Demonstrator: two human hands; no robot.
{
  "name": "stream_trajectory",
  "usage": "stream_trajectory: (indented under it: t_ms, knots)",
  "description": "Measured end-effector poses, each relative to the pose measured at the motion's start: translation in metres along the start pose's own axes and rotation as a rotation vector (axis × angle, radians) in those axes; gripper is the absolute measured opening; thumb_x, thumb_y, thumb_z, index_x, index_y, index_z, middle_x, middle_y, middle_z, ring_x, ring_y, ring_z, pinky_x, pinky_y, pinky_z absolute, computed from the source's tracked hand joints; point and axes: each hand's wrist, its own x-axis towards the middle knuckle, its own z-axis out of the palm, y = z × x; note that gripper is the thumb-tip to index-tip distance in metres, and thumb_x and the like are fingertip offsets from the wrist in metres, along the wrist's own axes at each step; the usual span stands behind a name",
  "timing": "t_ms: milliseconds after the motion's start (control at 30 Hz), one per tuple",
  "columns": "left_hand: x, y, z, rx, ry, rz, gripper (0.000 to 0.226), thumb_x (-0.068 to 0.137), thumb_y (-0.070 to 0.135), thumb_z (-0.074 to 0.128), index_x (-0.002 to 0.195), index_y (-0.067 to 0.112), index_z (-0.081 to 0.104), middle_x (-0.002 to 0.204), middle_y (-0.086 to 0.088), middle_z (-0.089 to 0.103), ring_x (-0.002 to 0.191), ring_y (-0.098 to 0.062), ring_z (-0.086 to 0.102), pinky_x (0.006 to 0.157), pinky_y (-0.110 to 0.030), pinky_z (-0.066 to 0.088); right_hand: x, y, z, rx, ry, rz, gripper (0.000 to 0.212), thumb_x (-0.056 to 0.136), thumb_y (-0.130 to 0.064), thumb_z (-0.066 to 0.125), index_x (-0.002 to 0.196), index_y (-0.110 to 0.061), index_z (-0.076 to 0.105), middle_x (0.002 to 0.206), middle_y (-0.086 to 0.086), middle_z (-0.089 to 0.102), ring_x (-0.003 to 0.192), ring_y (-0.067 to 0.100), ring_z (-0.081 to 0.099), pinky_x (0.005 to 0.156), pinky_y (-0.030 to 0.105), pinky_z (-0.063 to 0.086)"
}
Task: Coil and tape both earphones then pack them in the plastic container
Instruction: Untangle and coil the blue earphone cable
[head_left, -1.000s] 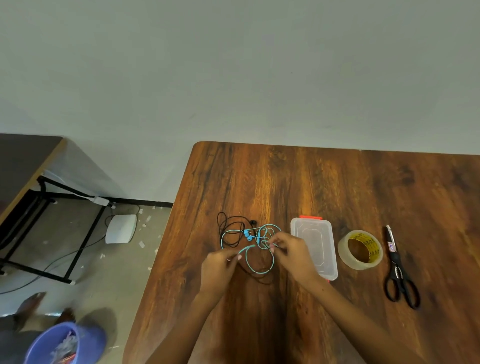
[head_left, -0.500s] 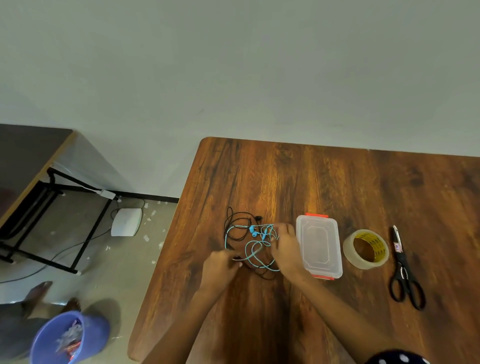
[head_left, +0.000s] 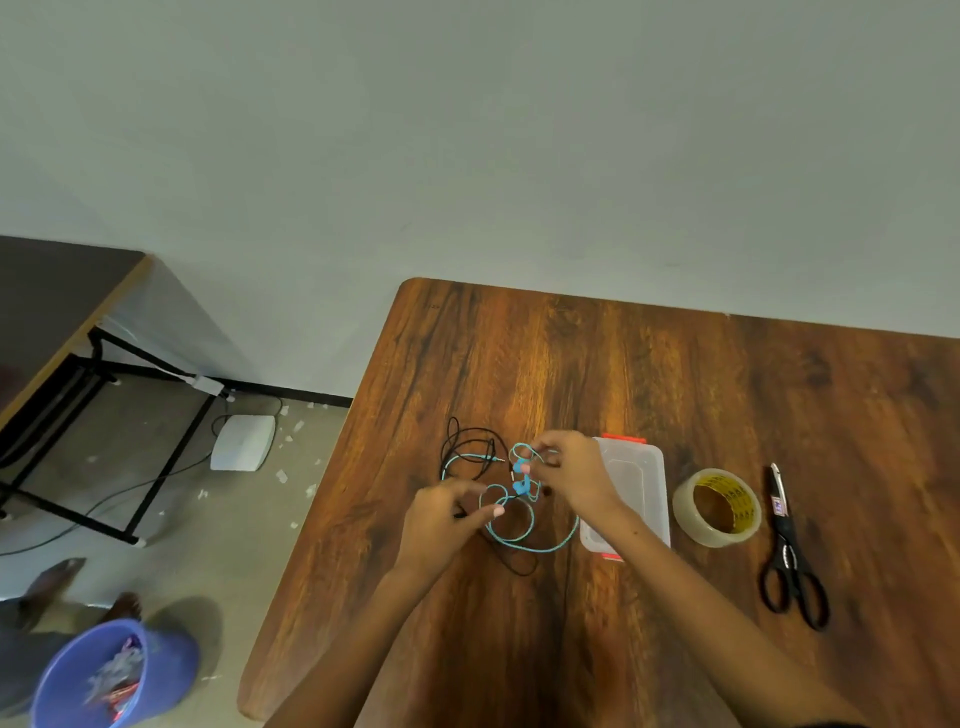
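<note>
- Earphones, two sets tangled together: the blue earphone (head_left: 522, 506) loops at the surface's (head_left: 675, 374) middle, the black earphone (head_left: 470, 449) at its 10 o'clock, cords crossing.
- Right hand (head_left: 569, 475) pinches the blue cord near its buds, lifted slightly (buds dangle just below the fingers).
- Left hand (head_left: 441, 522), at 8 o'clock from the right one, pinches a cord; which colour I cannot tell.
- Plastic container (head_left: 636, 493), lidded with orange clips, lies at 3 o'clock of the tangle, partly behind the right wrist.
- Tape roll (head_left: 717, 506) sits further toward 3 o'clock, then black scissors (head_left: 789, 551).
- Blue bucket (head_left: 104, 675) stands on the floor at 8 o'clock.
</note>
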Motion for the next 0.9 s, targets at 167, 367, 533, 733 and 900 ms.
stream_trajectory:
  t_ms: [167, 367, 533, 733, 900]
  knots:
    - [0.011, 0.033, -0.011, -0.249, 0.031, 0.101, 0.073, 0.057, 0.056, 0.081, 0.12, 0.026, 0.06, 0.113, 0.013, 0.062, 0.105, -0.002, 0.059, 0.081, -0.023, 0.052, -0.008, -0.035, -0.038, 0.102, -0.07, -0.12, 0.011, 0.074, -0.008, 0.078, 0.078, -0.017, 0.073, 0.077, -0.002, 0.072, 0.074, 0.013, 0.07, 0.071, 0.028, 0.057]
    - [0.023, 0.078, -0.027, -0.465, -0.089, 0.183, 0.052, 0.066, 0.022, 0.085, 0.114, 0.024, 0.066, 0.105, 0.004, 0.072, 0.1, -0.014, 0.067, 0.087, -0.038, 0.054, -0.017, -0.07, -0.061, 0.183, -0.098, -0.238, 0.023, 0.072, -0.006, 0.079, 0.086, -0.023, 0.073, 0.082, -0.002, 0.075, 0.078, 0.008, 0.07, 0.075, 0.022, 0.056]
    - [0.025, 0.088, -0.035, -0.553, -0.104, 0.13, 0.018, 0.078, 0.017, 0.077, 0.095, 0.012, 0.073, 0.089, -0.007, 0.074, 0.086, -0.021, 0.07, 0.076, -0.039, 0.056, -0.02, -0.067, -0.066, 0.14, -0.078, -0.255, 0.022, 0.074, -0.007, 0.078, 0.092, -0.019, 0.074, 0.087, -0.002, 0.074, 0.078, 0.011, 0.07, 0.074, 0.029, 0.058]
    - [0.029, 0.094, -0.042, -0.644, -0.072, 0.029, 0.013, 0.085, 0.01, 0.068, 0.091, -0.002, 0.07, 0.084, -0.017, 0.073, 0.076, -0.024, 0.07, 0.066, -0.031, 0.057, -0.022, -0.047, -0.07, 0.047, -0.206, -0.151, 0.055, 0.064, -0.009, 0.085, 0.113, -0.018, 0.063, 0.106, -0.001, 0.069, 0.095, 0.014, 0.067, 0.081, 0.028, 0.055]
    - [0.03, 0.112, -0.042, -0.809, -0.05, -0.066, 0.02, 0.087, 0.006, 0.064, 0.1, -0.01, 0.065, 0.091, -0.023, 0.071, 0.082, -0.026, 0.07, 0.073, -0.035, 0.059, -0.021, -0.037, -0.05, -0.053, -0.301, -0.096, 0.029, 0.072, -0.02, 0.08, 0.097, -0.022, 0.065, 0.084, -0.008, 0.07, 0.074, 0.001, 0.065, 0.071, 0.027, 0.052]
